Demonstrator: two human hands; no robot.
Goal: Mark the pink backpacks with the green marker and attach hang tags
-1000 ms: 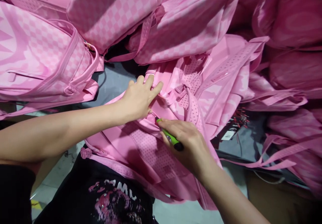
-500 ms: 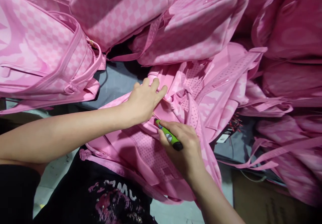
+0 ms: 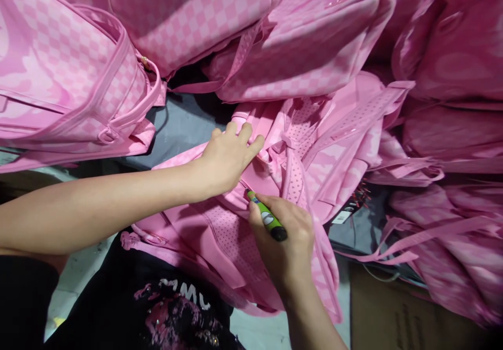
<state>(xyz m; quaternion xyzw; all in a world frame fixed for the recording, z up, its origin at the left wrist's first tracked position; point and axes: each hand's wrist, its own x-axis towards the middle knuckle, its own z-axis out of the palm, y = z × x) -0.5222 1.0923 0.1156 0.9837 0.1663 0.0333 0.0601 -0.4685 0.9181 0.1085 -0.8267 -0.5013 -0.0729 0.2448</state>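
Note:
A pink backpack [image 3: 236,234] with dotted mesh panels lies in front of my body, its near side against my dark clothes. My left hand [image 3: 226,164] grips its upper part, fingers bent over the fabric and somewhat apart; the thumb is hidden. In my right hand [image 3: 285,229] is a green marker pen [image 3: 267,216] with a cartoon print and a black rear end. Its thin dark tip points up and left, close to the backpack's fabric just below my left hand. Whether the tip touches the fabric I cannot tell.
Several pink backpacks surround the work: a checkered one [image 3: 200,14] behind, another [image 3: 70,77] at left, and more stacked at right [image 3: 456,124]. Loose straps [image 3: 408,240] hang at right. A black tag [image 3: 346,211] sits beside the pile. A brown cardboard box [image 3: 393,313] stands lower right.
My right hand and the marker pen have shifted slightly down, a little away from my left hand. The left hand keeps its place on the backpack. The camera view has moved slightly.

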